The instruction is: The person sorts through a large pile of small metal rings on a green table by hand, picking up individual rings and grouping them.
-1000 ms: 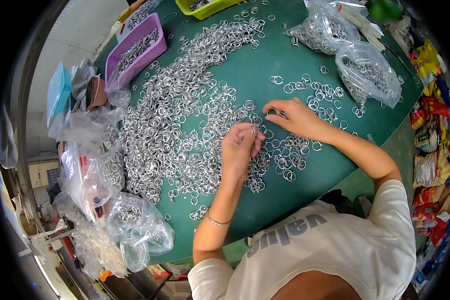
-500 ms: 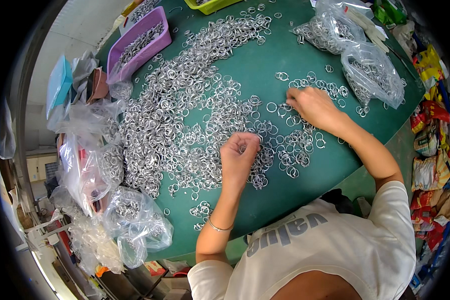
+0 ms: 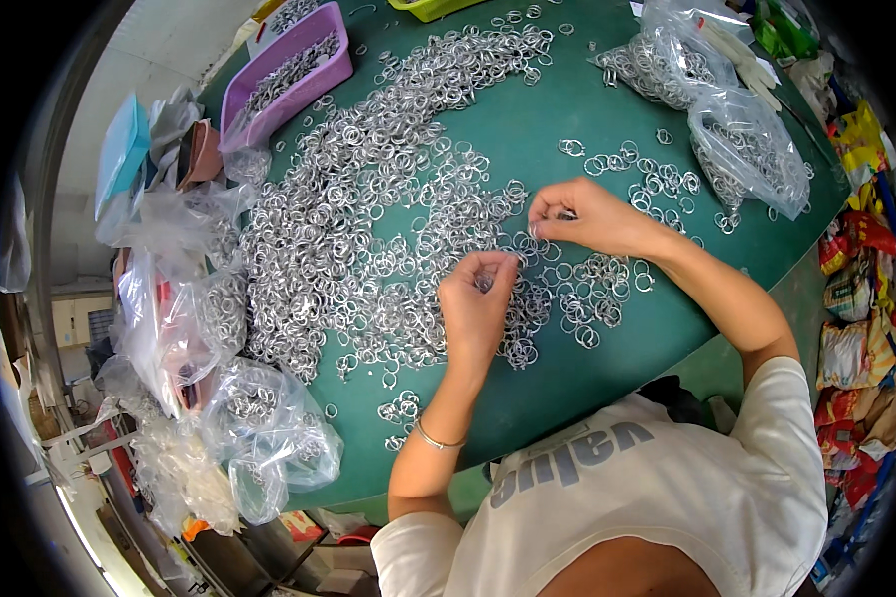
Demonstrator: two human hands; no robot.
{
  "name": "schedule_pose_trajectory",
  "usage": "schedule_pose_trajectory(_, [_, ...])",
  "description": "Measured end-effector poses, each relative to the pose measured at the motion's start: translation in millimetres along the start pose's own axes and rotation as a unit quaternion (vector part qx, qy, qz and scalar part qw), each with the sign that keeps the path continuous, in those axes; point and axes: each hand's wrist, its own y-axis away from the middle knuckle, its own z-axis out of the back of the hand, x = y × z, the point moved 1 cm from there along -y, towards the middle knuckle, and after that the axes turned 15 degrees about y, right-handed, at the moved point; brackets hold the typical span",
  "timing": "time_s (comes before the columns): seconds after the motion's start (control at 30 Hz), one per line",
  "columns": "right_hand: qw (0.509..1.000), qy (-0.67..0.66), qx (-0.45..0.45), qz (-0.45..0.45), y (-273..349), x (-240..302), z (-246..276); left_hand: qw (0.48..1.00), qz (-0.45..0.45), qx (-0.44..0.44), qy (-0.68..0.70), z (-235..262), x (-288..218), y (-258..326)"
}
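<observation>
A large heap of silvery metal rings, many with small tabs on them, spreads over the green table. My left hand is closed at the heap's near right side, thumb and fingertips together, and a metal ring shows inside its curled fingers. Just to the right and a little farther off, my right hand pinches a metal ring at its fingertips. Something small and metallic also shows in its curled fingers. A looser group of rings lies below my right hand.
Clear plastic bags of rings lie at the far right, beside a pale glove. At the far left stands a purple basket of metal parts. More plastic bags line the left edge. Coloured packages are stacked beyond the right edge.
My right hand has moved left and slightly nearer, from the scattered rings toward my left hand, and now has a ring at its fingertips. My left hand has stayed nearly in place.
</observation>
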Motion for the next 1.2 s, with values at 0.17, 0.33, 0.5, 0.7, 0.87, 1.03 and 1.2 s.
schedule_pose_trajectory(0.17, [0.995,-0.081,0.052,-0.018,20,11,-7,0.999,-0.042,-0.001,-0.035,-17,-3,-4])
schedule_pose_trajectory(0.33, [0.997,0.070,0.033,-0.001,28,16,6,0.996,-0.039,0.066,0.040,-22,-3,-6])
schedule_pose_trajectory(0.5, [0.933,0.229,-0.277,-0.012,42,1,107,0.962,0.098,0.075,0.244,-10,-9,-5])
schedule_pose_trajectory(0.7, [0.760,0.539,-0.353,-0.084,51,-92,209,0.986,0.017,0.095,0.134,5,-5,-15])
schedule_pose_trajectory(0.87, [0.873,0.348,-0.341,-0.009,31,-35,151,0.975,-0.138,-0.019,-0.173,31,3,-39])
schedule_pose_trajectory(1.03, [0.959,0.263,-0.098,0.046,-16,7,35,0.897,-0.139,0.016,-0.419,16,1,-57])
schedule_pose_trajectory(1.2, [0.910,0.401,-0.026,0.101,-28,1,-15,0.902,-0.148,0.048,-0.402,24,-2,-54])
